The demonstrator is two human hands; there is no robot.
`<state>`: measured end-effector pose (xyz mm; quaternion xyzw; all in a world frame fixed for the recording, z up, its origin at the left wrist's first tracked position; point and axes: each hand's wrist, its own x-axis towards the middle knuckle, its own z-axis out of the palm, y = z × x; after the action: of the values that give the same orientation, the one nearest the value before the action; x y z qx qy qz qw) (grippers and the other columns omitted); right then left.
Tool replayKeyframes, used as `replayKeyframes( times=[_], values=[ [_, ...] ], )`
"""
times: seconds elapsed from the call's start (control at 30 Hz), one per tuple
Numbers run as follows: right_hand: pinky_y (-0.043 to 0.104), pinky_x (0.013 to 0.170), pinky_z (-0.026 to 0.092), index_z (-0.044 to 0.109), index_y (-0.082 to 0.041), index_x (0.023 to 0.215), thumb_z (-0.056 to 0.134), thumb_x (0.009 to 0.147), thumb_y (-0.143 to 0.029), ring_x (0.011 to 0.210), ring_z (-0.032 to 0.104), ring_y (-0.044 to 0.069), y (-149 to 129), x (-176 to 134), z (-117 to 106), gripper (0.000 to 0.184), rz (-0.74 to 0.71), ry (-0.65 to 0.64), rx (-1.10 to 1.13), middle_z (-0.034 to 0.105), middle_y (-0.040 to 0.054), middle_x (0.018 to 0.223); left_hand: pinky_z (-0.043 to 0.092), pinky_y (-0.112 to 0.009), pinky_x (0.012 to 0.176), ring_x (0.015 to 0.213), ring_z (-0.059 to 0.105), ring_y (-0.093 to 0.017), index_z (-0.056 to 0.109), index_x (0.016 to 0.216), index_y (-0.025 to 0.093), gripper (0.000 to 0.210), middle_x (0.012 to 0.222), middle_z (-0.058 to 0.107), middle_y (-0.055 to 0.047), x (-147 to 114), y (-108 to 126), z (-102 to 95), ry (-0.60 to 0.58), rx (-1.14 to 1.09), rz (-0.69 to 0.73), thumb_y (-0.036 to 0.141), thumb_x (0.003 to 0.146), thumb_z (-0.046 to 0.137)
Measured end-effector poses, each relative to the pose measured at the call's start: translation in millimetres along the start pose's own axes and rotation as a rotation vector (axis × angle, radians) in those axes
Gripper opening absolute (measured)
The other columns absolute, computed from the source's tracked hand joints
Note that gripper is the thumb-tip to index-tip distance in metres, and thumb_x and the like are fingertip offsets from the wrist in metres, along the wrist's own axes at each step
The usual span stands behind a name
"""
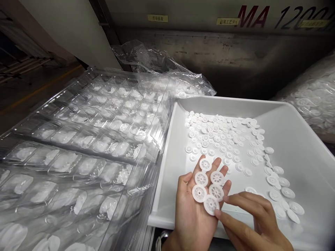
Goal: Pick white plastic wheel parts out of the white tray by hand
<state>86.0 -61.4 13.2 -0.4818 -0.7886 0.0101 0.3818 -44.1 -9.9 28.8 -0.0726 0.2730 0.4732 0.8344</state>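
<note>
Six white plastic wheels (199,193) lie flat in two loose columns on the upturned left hand (197,200), whose grip is wide: palm spread, fingers slightly curled beneath them. The right hand (251,216) has a narrow grip, thumb and forefinger a little parted; the thumb touches the lowest wheel, while the forefinger is just beside the next one up. Both hands are over the near side of a white bin (300,150), where many loose wheels (205,144) are scattered, smaller-looking towards the back. Left of the bin stand clear trays (159,127) with white pieces in their compartments; to the right is a bulging clear bag (311,101) of similar wheels.

The step in hand appears to be arranging or checking the handful. The next move calls for a level left palm and light fingertip contact, as the wheels could slide off.
</note>
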Motion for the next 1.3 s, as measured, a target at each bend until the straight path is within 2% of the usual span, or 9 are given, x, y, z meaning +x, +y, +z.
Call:
replayKeyframes(
  times=[0.1,0.23,0.37,0.47,0.63,0.8,0.9,1.0,1.3],
  values=[
    [0.028,0.075,0.046,0.069,-0.029,0.099,0.063,0.077,-0.016,0.101,0.056,0.019,-6.4,2.3,11.9,0.027,0.292,0.240,0.245,0.061,0.0027,0.110,0.037,-0.041,0.106,0.122,0.050,-0.023,0.036,0.138,0.020,0.053,0.133,0.056,-0.008,2.1,-5.7,-1.1,-0.002,0.129,0.145,0.043,0.091,0.028],
    [0.039,0.095,0.042,0.057,-0.030,0.122,0.040,0.091,-0.041,0.125,0.045,0.023,-16.7,18.9,34.8,0.037,0.836,0.496,1.035,0.054,0.0025,0.131,0.023,-0.046,0.113,0.132,0.038,-0.026,0.055,0.125,0.029,0.050,0.135,0.054,-0.002,0.2,-22.6,2.7,-0.089,0.582,0.485,0.049,0.079,0.051],
    [0.047,0.098,0.041,0.064,-0.030,0.108,0.051,0.083,-0.045,0.116,0.053,0.026,-21.0,40.3,41.9,0.032,0.957,0.509,1.302,0.065,0.0032,0.114,0.001,-0.045,0.115,0.140,0.020,-0.026,0.063,0.113,0.028,0.037,0.141,0.045,0.002,-9.9,-37.9,17.9,-0.133,1.077,0.813,0.021,0.077,0.057],
    [0.047,0.095,0.045,0.069,-0.025,0.088,0.051,0.082,-0.041,0.108,0.059,0.025,-20.2,51.3,37.0,0.024,1.016,0.534,1.481,0.070,0.0056,0.094,0.024,-0.039,0.112,0.134,0.035,-0.023,0.058,0.120,0.030,0.054,0.138,0.049,0.004,-17.3,-41.4,28.0,-0.034,1.007,0.962,0.001,0.076,0.046],
    [0.047,0.098,0.043,0.067,-0.025,0.089,0.040,0.086,-0.038,0.092,0.065,0.019,-17.7,55.8,30.6,0.030,1.090,0.550,1.682,0.067,0.0033,0.087,0.037,-0.022,0.102,0.129,0.041,-0.012,0.057,0.116,0.036,0.040,0.133,0.055,0.009,-12.6,-31.9,28.9,0.182,0.273,0.610,0.014,0.085,0.043],
    [0.041,0.092,0.045,0.054,-0.025,0.079,0.041,0.082,-0.040,0.082,0.060,0.017,-19.9,54.2,29.2,0.019,1.029,0.545,1.763,0.050,0.0000,0.078,0.049,-0.029,0.086,0.107,0.058,-0.021,0.062,0.096,0.023,0.020,0.104,0.064,-0.003,-1.0,-30.6,26.0,0.141,0.064,0.161,0.027,0.083,0.048],
    [0.038,0.079,0.048,0.048,-0.025,0.078,0.042,0.082,-0.041,0.077,0.054,0.017,-21.4,52.2,28.8,0.017,0.964,0.523,1.706,0.040,-0.0011,0.074,0.051,-0.026,0.079,0.084,0.061,-0.016,0.058,0.069,0.018,0.019,0.075,0.059,-0.001,-0.7,-35.1,28.4,0.096,0.054,0.105,0.024,0.083,0.048],
    [0.030,0.072,0.045,0.049,-0.025,0.079,0.046,0.085,-0.040,0.077,0.048,0.015,-22.1,47.5,30.6,0.016,0.899,0.517,1.555,0.041,-0.0012,0.077,0.050,-0.026,0.084,0.079,0.062,-0.013,0.061,0.071,0.017,0.019,0.072,0.059,0.000,-0.2,-37.7,27.5,0.125,0.023,0.082,0.019,0.084,0.047],
    [0.026,0.068,0.045,0.048,-0.025,0.082,0.039,0.092,-0.035,0.073,0.045,0.013,-21.7,43.8,30.6,0.018,0.815,0.660,1.341,0.041,-0.0019,0.076,0.053,-0.026,0.085,0.105,0.062,-0.019,0.055,0.116,0.016,0.032,0.123,0.061,-0.009,-0.9,-45.2,23.5,0.281,-0.023,0.146,0.018,0.085,0.048]
  ],
)
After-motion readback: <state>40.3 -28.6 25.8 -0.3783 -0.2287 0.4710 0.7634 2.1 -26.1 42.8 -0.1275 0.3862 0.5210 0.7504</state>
